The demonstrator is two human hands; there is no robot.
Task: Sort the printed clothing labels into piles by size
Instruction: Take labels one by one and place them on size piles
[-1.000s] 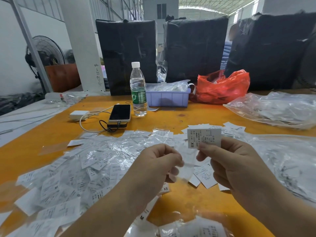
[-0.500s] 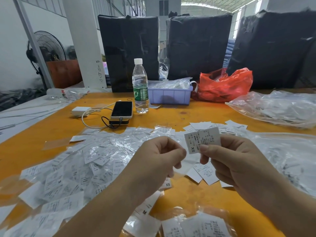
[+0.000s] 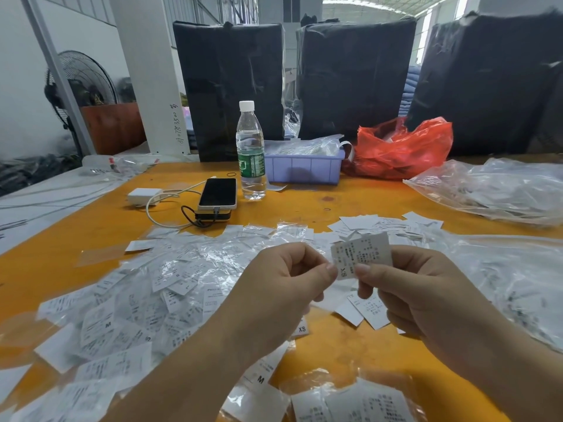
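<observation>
My right hand [image 3: 420, 293] pinches a white label marked XS [image 3: 362, 254] by its lower edge, above the orange table [image 3: 350, 202]. The curled fingertips of my left hand [image 3: 283, 284] meet the label's left edge and seem to pinch it. A wide heap of loose labels [image 3: 158, 287], many in clear sleeves, covers the table to the left. Behind the held label lies a small pile of labels [image 3: 374, 223]. An XS label [image 3: 301, 328] and an M label [image 3: 259, 377] lie by my left wrist.
A water bottle [image 3: 251, 153], a phone [image 3: 217, 193] on a power bank, a white charger [image 3: 143, 194], a purple tray [image 3: 304, 169] and a red bag [image 3: 402, 147] stand at the back. Clear bags of labels [image 3: 493, 190] lie on the right. Black wrapped bundles [image 3: 231, 86] wall the far edge.
My left hand has moved right, up to the left edge of the XS label. The label has tilted slightly in my right hand.
</observation>
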